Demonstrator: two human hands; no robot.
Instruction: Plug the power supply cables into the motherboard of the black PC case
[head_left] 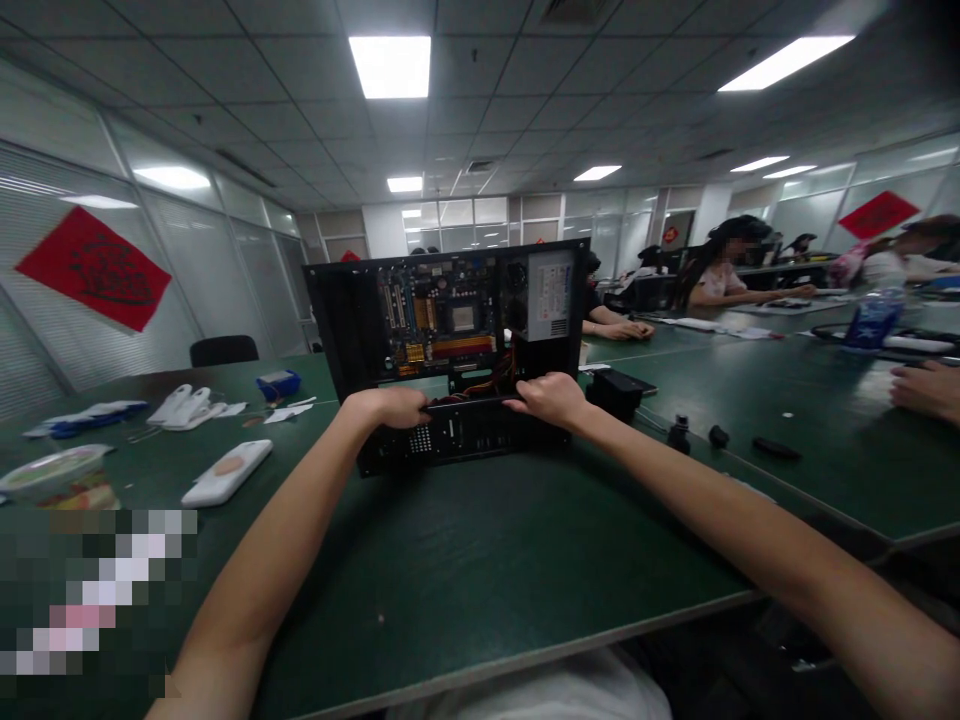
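Observation:
A black computer case (345,340) with its side off stands on the green table, its inside facing me. My left hand (391,406) is closed on the near frame edge of the case, toward the left. Further right along that same edge, my right hand (551,398) grips it too. Inside the case sit a motherboard (442,315) and, at the upper right, a silver power supply (549,295). Loose coloured cables (504,372) hang between the two hands, behind the edge. Fingertips of both hands are partly hidden by the frame.
On the left of the table (480,560) lie a white power bank (227,473), a plastic food bowl (64,475), white gloves (184,405) and a blue object (278,384). A black box (615,393) and small black parts are on the right. Other people sit at tables beyond.

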